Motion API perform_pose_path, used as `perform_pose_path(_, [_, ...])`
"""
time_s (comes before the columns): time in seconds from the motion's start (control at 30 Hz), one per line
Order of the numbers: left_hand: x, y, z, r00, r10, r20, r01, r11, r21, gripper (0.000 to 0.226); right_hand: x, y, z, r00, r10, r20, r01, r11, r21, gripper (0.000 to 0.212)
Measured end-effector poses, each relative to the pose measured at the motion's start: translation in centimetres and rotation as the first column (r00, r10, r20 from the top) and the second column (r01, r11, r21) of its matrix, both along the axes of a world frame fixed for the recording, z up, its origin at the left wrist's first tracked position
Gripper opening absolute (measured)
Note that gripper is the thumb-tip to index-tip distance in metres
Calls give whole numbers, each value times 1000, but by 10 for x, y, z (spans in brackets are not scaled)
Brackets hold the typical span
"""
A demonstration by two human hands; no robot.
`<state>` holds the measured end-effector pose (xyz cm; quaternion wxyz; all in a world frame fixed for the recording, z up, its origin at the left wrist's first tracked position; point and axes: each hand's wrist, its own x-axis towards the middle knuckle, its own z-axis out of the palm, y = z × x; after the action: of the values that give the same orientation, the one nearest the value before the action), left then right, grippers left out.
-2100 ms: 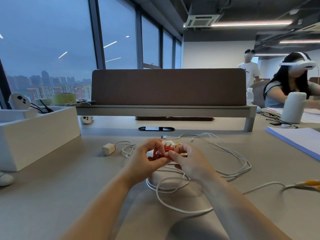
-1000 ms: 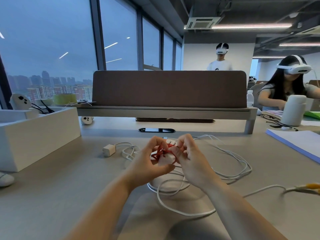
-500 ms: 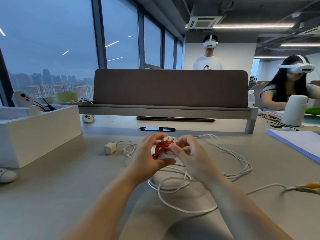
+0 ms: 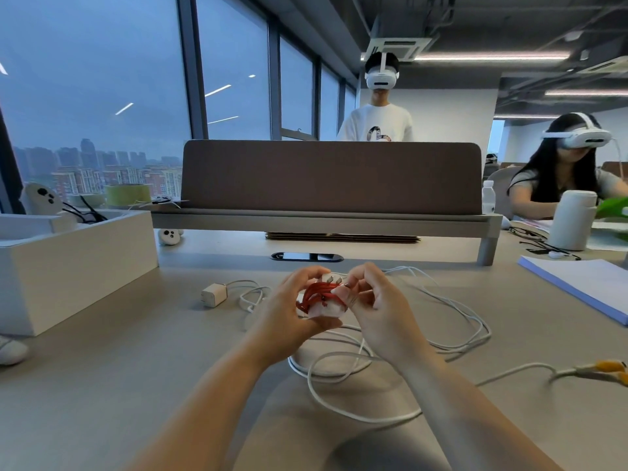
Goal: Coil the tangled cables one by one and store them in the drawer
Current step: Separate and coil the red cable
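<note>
Head view: our red cable (image 4: 315, 291) now wraps tighter round the white plug (image 4: 327, 310), left hand (image 4: 289, 312) gripping it, right hand (image 4: 379, 309) pinching its end. We judge it nearly storable.

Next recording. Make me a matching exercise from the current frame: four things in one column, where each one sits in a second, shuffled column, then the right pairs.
Things
1. red cable
2. small white charger
3. yellow plug
4. white box

Places
A. at the far left of the desk
B. held between the left hand and the right hand
C. lying on the desk, left of both hands
D. on the desk at the right edge of the view

Pairs: 1-B, 2-C, 3-D, 4-A
</note>
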<state>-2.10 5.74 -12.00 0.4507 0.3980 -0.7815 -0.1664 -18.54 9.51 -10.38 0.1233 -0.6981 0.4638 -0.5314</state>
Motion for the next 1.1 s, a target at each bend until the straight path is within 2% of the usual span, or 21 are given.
perform_pose_path(0.1, [0, 5, 4, 984, 135, 120, -125, 988, -88, 68, 0, 0, -1, 996, -56, -73, 49, 995, -90, 12])
perform_pose_path(0.27, [-1, 7, 6, 971, 171, 164, -147, 977, -152, 66, 1, 2, -1, 980, -114, -165, 76, 973, -219, 13])
perform_pose_path(0.5, [0, 8, 9, 973, 159, 169, -137, 981, -138, 65, -1, 0, 1, 999, -44, 10, 45, 991, -126, 18])
perform_pose_path(0.67, [0, 9, 9, 984, 112, 139, -102, 992, -76, 63, -1, 2, 0, 990, -95, -106, 59, 951, -303, 13])
perform_pose_path(0.83, [-3, 13, 11, 988, 79, 130, -75, 997, -32, 64, 2, 2, 1, 990, -116, -79, 75, 912, -403, 15])
perform_pose_path(0.97, [-4, 15, 12, 993, 49, 105, -47, 999, -27, 65, 2, -1, -1, 991, -119, 56, 130, 936, -327, 9])
perform_pose_path(1.1, [-6, 12, 7, 992, 61, 108, -57, 998, -40, 68, 1, -2, -2, 980, -184, 71, 196, 949, -247, 9])
